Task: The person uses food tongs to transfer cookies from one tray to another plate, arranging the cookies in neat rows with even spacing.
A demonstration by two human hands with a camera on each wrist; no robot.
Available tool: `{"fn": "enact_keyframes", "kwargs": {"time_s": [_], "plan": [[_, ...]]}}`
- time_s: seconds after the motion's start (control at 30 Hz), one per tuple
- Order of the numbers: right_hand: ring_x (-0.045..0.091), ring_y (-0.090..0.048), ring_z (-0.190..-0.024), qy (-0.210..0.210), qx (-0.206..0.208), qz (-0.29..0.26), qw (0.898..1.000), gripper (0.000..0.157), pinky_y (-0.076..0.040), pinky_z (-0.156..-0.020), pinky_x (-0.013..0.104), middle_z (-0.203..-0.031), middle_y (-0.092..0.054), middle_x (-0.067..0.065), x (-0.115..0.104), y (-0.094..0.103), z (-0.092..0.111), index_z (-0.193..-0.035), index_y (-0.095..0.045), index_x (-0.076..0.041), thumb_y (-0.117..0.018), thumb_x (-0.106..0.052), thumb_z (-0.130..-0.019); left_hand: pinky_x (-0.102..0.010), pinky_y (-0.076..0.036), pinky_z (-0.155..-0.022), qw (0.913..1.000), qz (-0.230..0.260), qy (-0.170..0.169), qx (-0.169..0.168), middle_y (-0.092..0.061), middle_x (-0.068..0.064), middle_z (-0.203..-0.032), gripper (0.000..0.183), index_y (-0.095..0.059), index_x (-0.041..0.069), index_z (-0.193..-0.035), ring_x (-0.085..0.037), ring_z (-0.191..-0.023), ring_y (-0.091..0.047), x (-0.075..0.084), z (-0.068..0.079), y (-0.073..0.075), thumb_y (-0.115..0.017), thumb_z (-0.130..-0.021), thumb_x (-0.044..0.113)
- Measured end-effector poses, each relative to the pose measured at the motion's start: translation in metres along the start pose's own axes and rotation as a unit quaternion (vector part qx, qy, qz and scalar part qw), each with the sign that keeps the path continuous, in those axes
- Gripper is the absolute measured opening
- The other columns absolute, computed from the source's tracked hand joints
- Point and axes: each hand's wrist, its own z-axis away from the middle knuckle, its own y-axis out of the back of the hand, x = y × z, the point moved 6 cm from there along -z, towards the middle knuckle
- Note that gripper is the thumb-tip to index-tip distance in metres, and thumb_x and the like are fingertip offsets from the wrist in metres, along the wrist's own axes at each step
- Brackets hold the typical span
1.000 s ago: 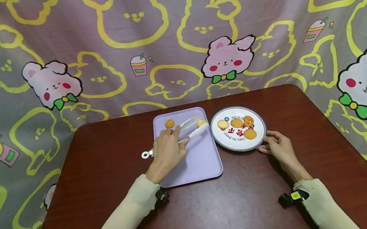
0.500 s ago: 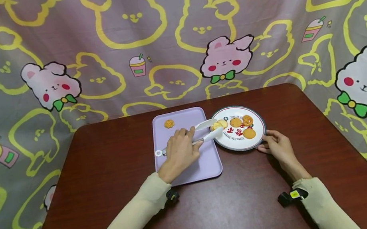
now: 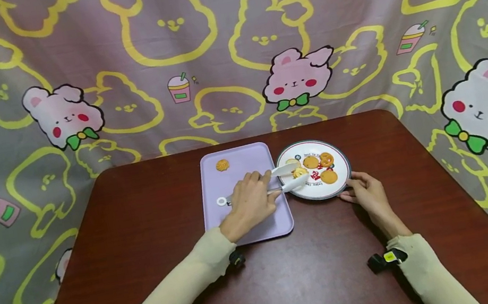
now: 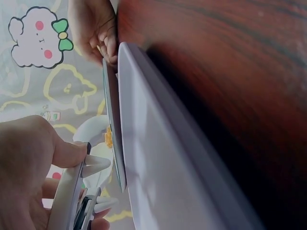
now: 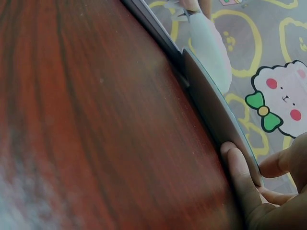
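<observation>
Swirled cookie (image 3: 300,173) sits between the tips of the white tongs (image 3: 294,183), over the left part of the plate (image 3: 321,193); from where I watch, I can't tell whether it rests on the china or hangs just above. The person's left grip (image 3: 248,200) is closed around the arms of the tongs, squeezing them fairly narrow, with the ring end out over the tray (image 3: 238,166). I read the right grip (image 3: 368,197) as pinching the plate's rim, one finger underneath and the others above. My main worry is crumbling: pressing harder on the tongs would probably crack those piped ridges. Letting go while the cookie is tilted could roll it toward the rim. A pale cookie (image 3: 293,163) lies partly behind the upper tip, so I think a sideways sweep might shove it along. Round cookie (image 3: 328,176) and pretzel (image 3: 326,160) seem far enough over to be safe, unless the right grip tips the plate and everything slides on its smooth face. Another swirl (image 3: 222,165) lies on the tray, well apart from the tongs.
</observation>
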Motion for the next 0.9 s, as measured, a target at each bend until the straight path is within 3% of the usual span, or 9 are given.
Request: {"fn": "enact_keyframes", "kwargs": {"time_s": [0.3, 0.9], "plan": [[0.001, -0.073, -0.070, 0.001, 0.000, 0.007, 1.000, 0.051, -0.062, -0.072, 0.021, -0.087, -0.068, -0.012, 0.000, 0.000, 0.000, -0.154, -0.036, 0.010, -0.048, -0.011, -0.109, -0.042, -0.058, -0.071, 0.9997, -0.003, -0.013, -0.019, -0.073, -0.010, -0.104, 0.054, -0.067, 0.010, -0.135, -0.027, -0.094, -0.069, 0.011, -0.003, -0.007, -0.069, -0.096, 0.047], [0.000, -0.073, -0.070, -0.001, 0.006, 0.009, 1.000, 0.050, -0.062, -0.073, 0.021, -0.086, -0.068, -0.014, -0.001, 0.001, 0.002, -0.153, -0.038, 0.009, -0.047, -0.011, -0.108, -0.042, -0.059, -0.070, 0.9992, -0.031, -0.018, -0.020, -0.074, -0.010, -0.100, 0.056, -0.068, 0.009, -0.133, -0.027, -0.092, -0.070, 0.024, -0.014, -0.012, -0.073, -0.093, 0.048]]}}
